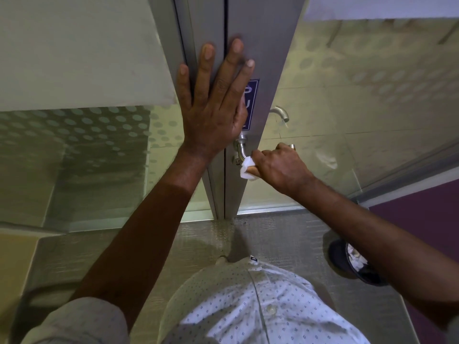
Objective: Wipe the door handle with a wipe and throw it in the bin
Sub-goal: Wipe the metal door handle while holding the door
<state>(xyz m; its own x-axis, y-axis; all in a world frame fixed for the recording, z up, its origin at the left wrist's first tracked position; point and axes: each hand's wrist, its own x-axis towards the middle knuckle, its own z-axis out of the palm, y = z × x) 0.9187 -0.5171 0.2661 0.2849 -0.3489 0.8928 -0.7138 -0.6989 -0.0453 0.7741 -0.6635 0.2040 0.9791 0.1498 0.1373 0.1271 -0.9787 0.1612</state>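
A silver lever door handle point(240, 148) sticks out of the grey metal door frame point(263, 45). My right hand point(280, 167) is wrapped around the handle's bar with a white wipe point(246, 168) bunched under its fingers; the bar's end shows past my knuckles. My left hand point(213, 100) lies flat on the frame above the handle, fingers spread, partly covering a blue sign point(253, 95). A dark round bin point(352, 264) with white scraps inside stands on the floor at the lower right, partly behind my right forearm.
Frosted glass panels with dot patterns point(372, 95) flank the frame on both sides. A second handle point(280, 112) shows through the glass on the far side. A purple wall point(422, 219) runs along the right. Grey textured floor point(149, 256) lies below.
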